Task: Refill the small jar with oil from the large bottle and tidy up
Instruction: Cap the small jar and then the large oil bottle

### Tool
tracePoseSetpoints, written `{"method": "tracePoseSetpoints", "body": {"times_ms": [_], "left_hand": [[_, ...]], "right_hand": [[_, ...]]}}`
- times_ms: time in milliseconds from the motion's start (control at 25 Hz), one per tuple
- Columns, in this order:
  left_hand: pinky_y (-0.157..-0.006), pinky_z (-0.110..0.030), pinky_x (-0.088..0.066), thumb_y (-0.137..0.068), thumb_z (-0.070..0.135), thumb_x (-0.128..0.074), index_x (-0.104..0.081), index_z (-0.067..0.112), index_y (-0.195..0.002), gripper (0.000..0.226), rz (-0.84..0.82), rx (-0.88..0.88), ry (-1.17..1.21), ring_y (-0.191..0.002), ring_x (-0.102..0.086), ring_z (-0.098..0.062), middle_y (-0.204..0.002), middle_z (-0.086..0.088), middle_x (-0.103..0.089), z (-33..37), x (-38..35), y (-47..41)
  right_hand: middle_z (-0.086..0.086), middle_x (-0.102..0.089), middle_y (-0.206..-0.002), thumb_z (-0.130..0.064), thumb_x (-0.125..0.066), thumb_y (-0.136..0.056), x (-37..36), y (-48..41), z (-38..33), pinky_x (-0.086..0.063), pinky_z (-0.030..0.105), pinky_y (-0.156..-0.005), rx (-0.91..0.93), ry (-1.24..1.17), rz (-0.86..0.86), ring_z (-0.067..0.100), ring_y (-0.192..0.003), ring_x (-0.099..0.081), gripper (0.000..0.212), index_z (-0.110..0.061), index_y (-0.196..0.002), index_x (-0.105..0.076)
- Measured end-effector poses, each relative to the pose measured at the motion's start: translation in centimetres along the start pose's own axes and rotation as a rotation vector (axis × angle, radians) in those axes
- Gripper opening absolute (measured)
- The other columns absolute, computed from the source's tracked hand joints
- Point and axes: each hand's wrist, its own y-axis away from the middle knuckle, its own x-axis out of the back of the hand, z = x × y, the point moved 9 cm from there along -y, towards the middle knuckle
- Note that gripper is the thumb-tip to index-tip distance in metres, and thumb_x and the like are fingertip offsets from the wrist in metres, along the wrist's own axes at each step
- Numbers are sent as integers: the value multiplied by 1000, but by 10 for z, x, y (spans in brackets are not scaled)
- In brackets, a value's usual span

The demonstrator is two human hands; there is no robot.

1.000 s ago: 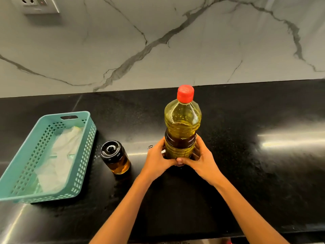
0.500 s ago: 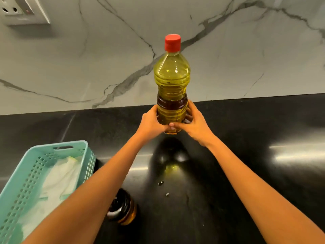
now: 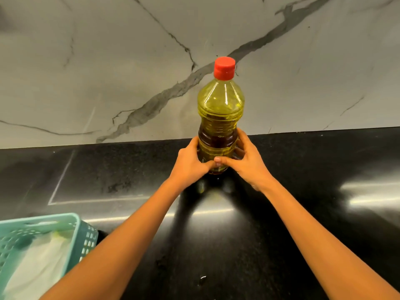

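The large oil bottle [image 3: 220,109] stands upright near the back of the black counter [image 3: 324,213], close to the marble wall. It holds yellow oil and its red cap [image 3: 224,68] is on. My left hand [image 3: 190,163] grips its lower part from the left. From the right, my right hand [image 3: 246,161] grips the same part, and both thumbs meet at the front. The small jar is hidden, out of view under my left arm.
A teal perforated basket [image 3: 84,237] with white paper [image 3: 36,265] inside sits at the bottom left. A marble backsplash [image 3: 108,72] rises behind the counter. A small dark scrap [image 3: 203,278] lies on the counter near the front.
Both hands have carried the bottle away from me, from the middle of the counter to the back near the wall. The jar has dropped out of view.
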Motion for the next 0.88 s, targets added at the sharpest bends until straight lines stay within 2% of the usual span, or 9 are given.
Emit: {"method": "tracePoseSetpoints", "body": {"times_ms": [120,200,320,440,520,600,720,880], "left_hand": [[-80,-13,-45,-71,24,-78,-51,18,-123,59,-3,3,2,-98,-60,-6,-107,5,-65,-4,-5,-3],[-81,-13,-44,-72,23,-78,-49,19,-125,60,-35,27,-32,-104,-60,-11,-113,2,-65,-6,-6,-1],[-89,-23,-41,-71,29,-78,-40,17,-135,75,-100,27,-159,-118,-52,-20,-128,-4,-57,7,2,8],[-102,-29,-34,-77,35,-72,-34,13,-141,78,-93,25,-319,-132,-38,-23,-144,-8,-41,33,21,34],[-107,-32,-30,-80,38,-68,-36,15,-139,72,-90,17,-381,-136,-32,-22,-149,-7,-32,45,33,67],[-107,-32,-30,-81,40,-66,-42,17,-136,64,-79,-7,-412,-135,-33,-20,-150,-5,-30,52,42,113],[-106,-32,-31,-83,40,-63,-47,19,-132,55,-19,-30,-467,-135,-34,-17,-150,0,-31,51,54,183],[-108,-33,-28,-83,34,-64,-52,16,-127,49,176,-97,-529,-137,-31,-22,-147,-3,-36,50,70,259]], "right_hand": [[-27,-50,-115,-12,-78,-71,1,-4,8,-43,3,-78,-16,-14,0,-22,-100,-50,77,-35,-130,-34],[-29,-46,-119,-14,-78,-71,-2,0,11,-43,6,-85,-24,11,6,-19,-105,-48,84,-36,-136,-29],[-11,-38,-143,-24,-79,-71,-3,10,3,-35,24,-105,-36,73,34,1,-127,-38,101,-31,-147,-13],[3,-25,-153,-30,-80,-69,7,31,-17,-29,33,-111,-29,115,133,16,-138,-27,105,-23,-148,-11],[5,-30,-150,-26,-80,-70,8,57,-34,-31,28,-107,-3,89,154,16,-135,-32,96,-17,-146,-21],[5,-41,-142,-20,-79,-72,4,92,-49,-36,25,-101,36,88,132,13,-127,-40,82,-14,-140,-34],[4,-52,-131,-19,-77,-73,-3,143,-56,-42,27,-99,45,103,79,13,-119,-49,67,-14,-131,-45],[2,-58,-118,-16,-75,-76,-14,203,-47,-46,33,-97,5,117,39,11,-110,-54,52,-14,-122,-52]]}}
